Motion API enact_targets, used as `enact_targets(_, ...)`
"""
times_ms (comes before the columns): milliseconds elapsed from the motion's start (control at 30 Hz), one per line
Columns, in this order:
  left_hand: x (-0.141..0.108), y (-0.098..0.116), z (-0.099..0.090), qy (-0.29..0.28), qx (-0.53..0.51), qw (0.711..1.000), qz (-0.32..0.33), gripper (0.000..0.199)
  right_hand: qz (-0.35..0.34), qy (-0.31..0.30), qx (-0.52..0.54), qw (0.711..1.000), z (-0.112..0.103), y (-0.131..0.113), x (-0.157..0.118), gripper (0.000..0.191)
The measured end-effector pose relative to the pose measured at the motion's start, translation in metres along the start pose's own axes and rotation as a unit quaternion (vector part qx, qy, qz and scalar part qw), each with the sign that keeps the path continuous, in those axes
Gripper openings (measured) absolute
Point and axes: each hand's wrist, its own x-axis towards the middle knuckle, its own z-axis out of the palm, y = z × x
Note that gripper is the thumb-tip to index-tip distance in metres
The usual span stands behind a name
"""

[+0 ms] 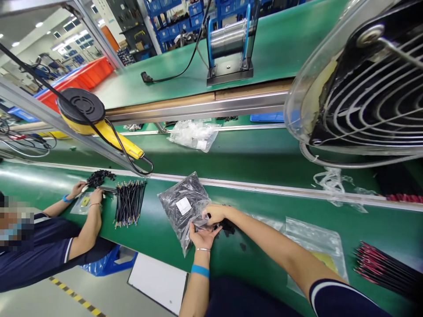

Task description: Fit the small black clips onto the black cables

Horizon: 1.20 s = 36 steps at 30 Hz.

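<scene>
A clear plastic bag (176, 220) full of dark parts, with a white label on it, lies on the green bench. My left hand (202, 237), with a blue band on the wrist, grips the bag's right edge. At the bag's opening, my right hand (216, 214) reaches in from the right, its fingers bent against the plastic. Whether those fingers hold a part inside is hidden. Small black pieces (228, 225) are scattered on the bench beside and partly beneath my right hand.
Left, a co-worker's hands (95, 197) are near a bundle of black cables (129, 202). Right lie a flat clear bag (317, 237) and red-black cables (380, 266). A fan (373, 88) hangs upper right; a wire spool (229, 39) stands on the shelf.
</scene>
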Motion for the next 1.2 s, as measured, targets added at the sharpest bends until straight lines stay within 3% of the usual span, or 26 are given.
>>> enact_targets(233, -0.015, -0.007, 0.0, 0.033, 0.123, 0.991, 0.026, 0.049, 0.012, 0.11, 0.012, 0.994, 0.018, 0.009, -0.066, 0.032)
enact_targets(400, -0.031, -0.022, -0.02, 0.088, 0.236, 0.96, 0.122, 0.031, 0.083, 0.192, -0.018, 0.978, 0.026, 0.021, -0.102, 0.034)
enact_targets(533, -0.029, -0.042, -0.02, 0.086, 0.294, 0.932, 0.192, 0.032, 0.138, 0.232, -0.045, 0.962, 0.027, 0.023, -0.088, 0.038)
enact_targets(700, -0.007, -0.063, 0.003, 0.065, 0.322, 0.917, 0.227, 0.035, 0.161, 0.213, -0.066, 0.961, 0.031, 0.019, -0.062, 0.036)
enact_targets(833, -0.007, -0.08, 0.012, 0.041, 0.317, 0.923, 0.216, 0.033, 0.164, 0.192, -0.069, 0.965, 0.035, 0.025, -0.086, 0.035)
enact_targets(1033, -0.028, -0.107, 0.011, 0.006, 0.256, 0.952, 0.169, 0.019, 0.173, 0.199, -0.045, 0.964, 0.042, 0.028, -0.134, 0.035)
enact_targets(1100, -0.034, -0.109, 0.009, 0.019, 0.217, 0.964, 0.154, 0.023, 0.194, 0.227, -0.028, 0.954, 0.042, 0.025, -0.129, 0.036)
enact_targets(1200, -0.032, -0.097, 0.005, 0.05, 0.142, 0.982, 0.113, 0.032, 0.231, 0.275, 0.015, 0.933, 0.04, 0.022, -0.098, 0.038)
